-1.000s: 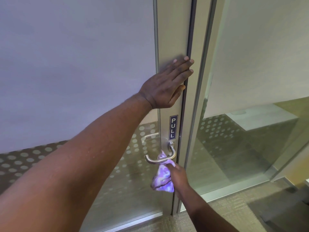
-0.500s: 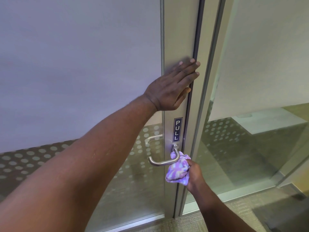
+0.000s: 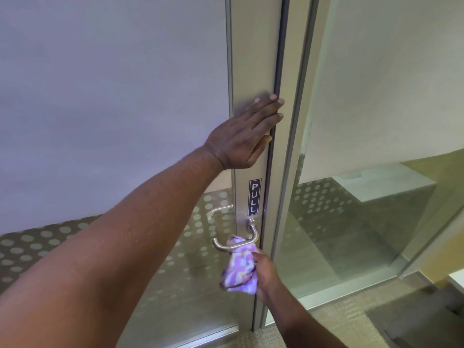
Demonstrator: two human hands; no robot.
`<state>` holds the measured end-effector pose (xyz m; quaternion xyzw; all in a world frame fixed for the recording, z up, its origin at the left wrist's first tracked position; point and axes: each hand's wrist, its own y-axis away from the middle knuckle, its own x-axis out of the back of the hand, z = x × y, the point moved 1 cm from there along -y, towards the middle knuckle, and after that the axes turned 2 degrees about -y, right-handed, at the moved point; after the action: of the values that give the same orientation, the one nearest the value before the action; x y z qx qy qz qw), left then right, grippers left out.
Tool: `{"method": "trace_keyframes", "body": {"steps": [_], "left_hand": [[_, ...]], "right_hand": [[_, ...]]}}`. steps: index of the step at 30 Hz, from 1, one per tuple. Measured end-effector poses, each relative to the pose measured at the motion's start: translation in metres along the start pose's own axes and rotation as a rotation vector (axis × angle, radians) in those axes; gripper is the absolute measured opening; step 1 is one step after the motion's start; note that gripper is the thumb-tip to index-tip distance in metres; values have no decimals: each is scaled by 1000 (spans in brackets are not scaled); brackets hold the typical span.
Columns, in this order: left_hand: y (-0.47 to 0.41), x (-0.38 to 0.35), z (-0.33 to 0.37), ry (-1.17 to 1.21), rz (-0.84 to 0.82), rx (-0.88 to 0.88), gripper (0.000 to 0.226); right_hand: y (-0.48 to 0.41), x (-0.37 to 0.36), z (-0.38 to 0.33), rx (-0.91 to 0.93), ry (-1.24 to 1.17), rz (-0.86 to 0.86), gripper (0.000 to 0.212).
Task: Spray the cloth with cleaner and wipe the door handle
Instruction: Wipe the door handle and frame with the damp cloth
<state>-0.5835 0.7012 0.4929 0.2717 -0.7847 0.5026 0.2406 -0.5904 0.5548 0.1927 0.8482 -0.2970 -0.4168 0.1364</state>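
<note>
Both forearms are bare, with no sleeves, watch or bands showing. The left hand [image 3: 247, 135] and right hand [image 3: 267, 275] wear no gloves or rings.

The left hand [image 3: 244, 136] was laid flat against the door frame [image 3: 253, 59] above the PULL label [image 3: 255, 197]. A purple cloth [image 3: 238, 268], bunched in the right hand [image 3: 267, 275], was pressed against the door handle [image 3: 236, 241].

My left hand [image 3: 241, 144] is pressing flat on the door's metal stile [image 3: 253, 59], which is carrying a PULL label [image 3: 254, 197] and the lever handle [image 3: 234, 243]; my cloth [image 3: 238, 270] is touching it.
</note>
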Motion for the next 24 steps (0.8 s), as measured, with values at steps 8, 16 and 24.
{"method": "trace_keyframes", "body": {"steps": [8, 16, 24], "left_hand": [[1, -2, -2, 11, 11, -14, 49], [1, 3, -1, 54, -7, -11, 49], [0, 11, 8, 166, 4, 46, 45]], "right_hand": [[24, -30, 9, -99, 10, -226, 16], [48, -35, -29, 117, -159, -135, 43], [88, -32, -89, 432, -218, -126, 35]]}}
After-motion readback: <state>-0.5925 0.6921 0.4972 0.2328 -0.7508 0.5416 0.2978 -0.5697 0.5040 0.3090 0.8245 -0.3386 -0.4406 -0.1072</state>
